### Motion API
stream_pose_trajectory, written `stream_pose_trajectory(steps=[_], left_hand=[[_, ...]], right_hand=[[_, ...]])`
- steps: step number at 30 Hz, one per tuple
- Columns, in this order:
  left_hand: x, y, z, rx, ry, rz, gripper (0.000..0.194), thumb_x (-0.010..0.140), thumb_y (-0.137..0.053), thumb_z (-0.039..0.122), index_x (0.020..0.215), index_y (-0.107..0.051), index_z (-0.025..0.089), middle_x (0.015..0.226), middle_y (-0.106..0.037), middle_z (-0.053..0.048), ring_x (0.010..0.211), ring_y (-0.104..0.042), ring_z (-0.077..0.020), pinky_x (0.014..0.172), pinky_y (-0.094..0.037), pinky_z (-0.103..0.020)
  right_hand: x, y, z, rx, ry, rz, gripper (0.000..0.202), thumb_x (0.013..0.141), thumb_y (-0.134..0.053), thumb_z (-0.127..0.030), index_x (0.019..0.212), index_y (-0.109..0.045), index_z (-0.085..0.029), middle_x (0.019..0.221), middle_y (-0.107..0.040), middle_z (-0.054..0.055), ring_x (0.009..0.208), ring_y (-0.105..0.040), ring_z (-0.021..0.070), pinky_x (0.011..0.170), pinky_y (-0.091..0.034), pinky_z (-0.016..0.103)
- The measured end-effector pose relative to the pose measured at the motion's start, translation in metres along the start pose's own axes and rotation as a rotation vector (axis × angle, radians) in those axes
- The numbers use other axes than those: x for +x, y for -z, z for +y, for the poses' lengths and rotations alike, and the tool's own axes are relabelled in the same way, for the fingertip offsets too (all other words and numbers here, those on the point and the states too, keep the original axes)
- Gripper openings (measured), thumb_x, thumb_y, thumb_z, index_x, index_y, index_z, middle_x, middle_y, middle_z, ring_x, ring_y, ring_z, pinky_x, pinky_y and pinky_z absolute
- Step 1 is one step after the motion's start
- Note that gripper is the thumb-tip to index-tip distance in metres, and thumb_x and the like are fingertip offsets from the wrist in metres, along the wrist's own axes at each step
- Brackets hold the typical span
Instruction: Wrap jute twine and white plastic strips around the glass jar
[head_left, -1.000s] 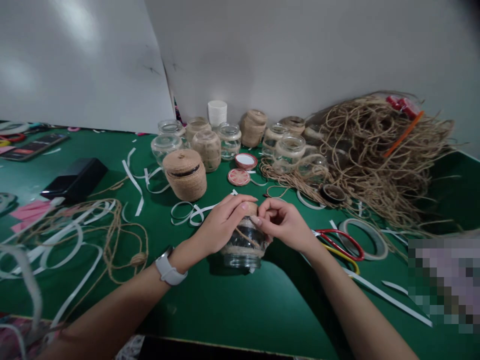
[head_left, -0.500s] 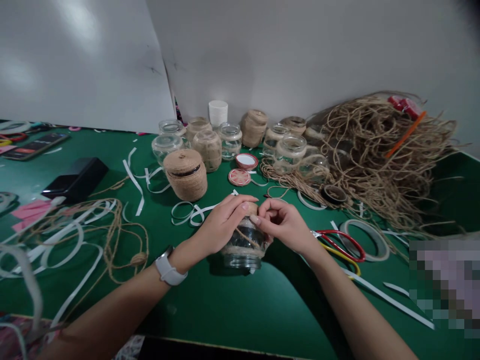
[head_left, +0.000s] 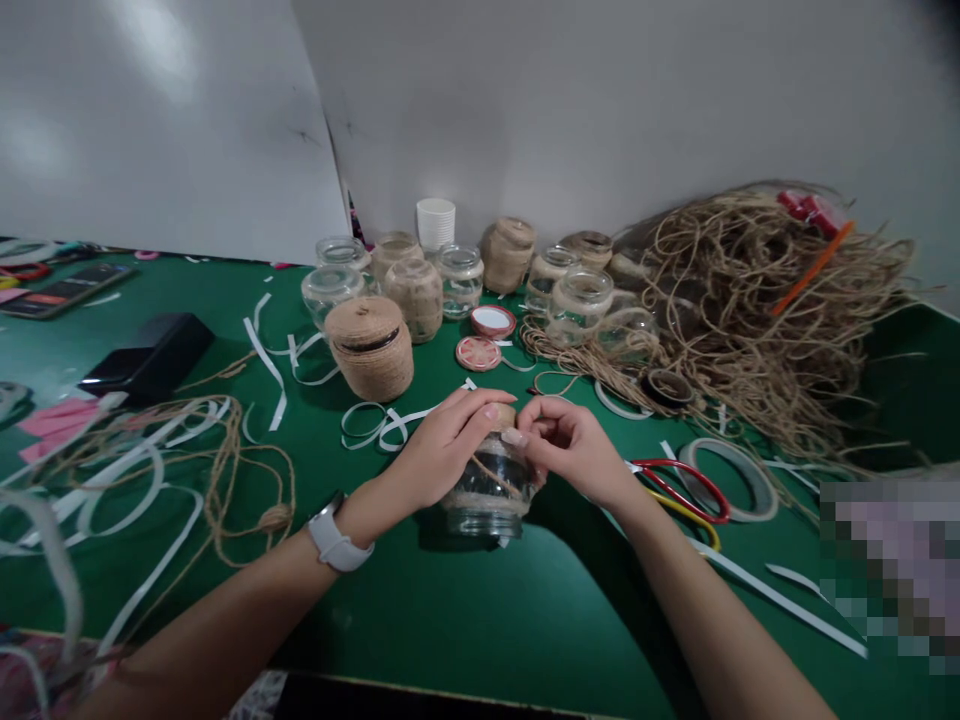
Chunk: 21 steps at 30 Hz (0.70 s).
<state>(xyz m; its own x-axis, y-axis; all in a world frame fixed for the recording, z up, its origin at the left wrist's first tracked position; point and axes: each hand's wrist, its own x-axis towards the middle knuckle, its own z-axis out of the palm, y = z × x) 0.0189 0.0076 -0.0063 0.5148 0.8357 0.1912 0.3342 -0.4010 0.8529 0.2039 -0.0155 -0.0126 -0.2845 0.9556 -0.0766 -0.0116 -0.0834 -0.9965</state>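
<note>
A glass jar point(head_left: 484, 498) stands upside down on the green table, its threaded mouth towards me and a jute-covered patch point(head_left: 501, 420) on its base. My left hand point(head_left: 450, 445) is closed around the jar's left side, thumb and fingers pressing near the jute patch. On the right of the patch my right hand point(head_left: 566, 445) pinches with thumb and index finger. What sits in that pinch is too small to make out, though a strand of jute twine point(head_left: 491, 473) runs across the glass below it.
Behind stand a twine-wrapped lidded jar point(head_left: 371, 365), several glass jars point(head_left: 581, 305) and a jar lid point(head_left: 478, 353). A heap of jute twine point(head_left: 750, 300) fills the back right. Red-handled scissors point(head_left: 694, 485) and a tape roll point(head_left: 739, 480) lie right; white strips point(head_left: 154, 490) tangle left.
My right fingers shift very slightly at the edge of the jute patch. The left hand and the jar stay in place.
</note>
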Motion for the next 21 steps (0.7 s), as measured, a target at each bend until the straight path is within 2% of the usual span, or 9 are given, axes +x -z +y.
stream_pose_trajectory(steps=[5,21], left_hand=[[0.0008,0.0,0.0004,0.007,0.014,0.0,0.035,0.102,-0.036,0.035,0.119,-0.063,0.02,0.113,-0.066,-0.007,0.108,-0.06,-0.024,0.101,-0.044,-0.039],[-0.0001,0.0005,0.0005,0.005,0.007,0.004,0.034,0.103,-0.037,0.035,0.118,-0.064,0.022,0.112,-0.067,-0.007,0.106,-0.061,-0.0241,0.1,-0.045,-0.04]], right_hand=[[-0.0004,0.0004,0.0008,0.01,0.013,-0.021,0.043,0.069,-0.084,-0.049,0.072,-0.054,-0.019,0.047,-0.055,-0.008,0.037,-0.053,0.0068,0.04,-0.043,0.016],[0.001,-0.0002,0.0019,0.015,-0.004,-0.015,0.045,0.068,-0.082,-0.053,0.071,-0.054,-0.019,0.05,-0.056,-0.007,0.037,-0.054,0.0066,0.038,-0.044,0.016]])
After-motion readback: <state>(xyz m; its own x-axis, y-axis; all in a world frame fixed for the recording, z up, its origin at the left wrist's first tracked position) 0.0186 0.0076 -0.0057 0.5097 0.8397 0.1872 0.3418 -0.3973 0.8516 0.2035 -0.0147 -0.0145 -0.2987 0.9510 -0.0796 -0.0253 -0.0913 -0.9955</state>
